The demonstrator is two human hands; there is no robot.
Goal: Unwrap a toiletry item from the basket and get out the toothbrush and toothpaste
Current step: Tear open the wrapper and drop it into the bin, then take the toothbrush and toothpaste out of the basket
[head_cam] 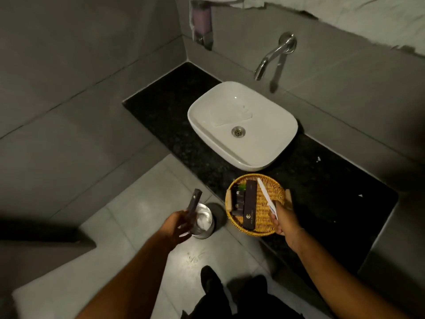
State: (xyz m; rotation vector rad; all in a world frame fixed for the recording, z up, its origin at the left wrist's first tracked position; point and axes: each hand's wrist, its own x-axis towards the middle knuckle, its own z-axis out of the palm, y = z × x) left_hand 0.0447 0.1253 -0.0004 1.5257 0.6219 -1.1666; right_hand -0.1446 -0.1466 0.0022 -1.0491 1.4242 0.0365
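A round wicker basket sits at the counter's front edge, holding several dark toiletry boxes. My right hand is over the basket's right side, closed on a white toothbrush that points up and away, with a small white toothpaste tube against the fingers. My left hand is out over the floor, left of the basket, gripping a dark empty box tilted upright above a metal bin.
A white basin stands on the black stone counter behind the basket, under a chrome wall tap. A soap dispenser hangs on the back wall. The bin's lid stands open. My dark shoes are on the tiled floor.
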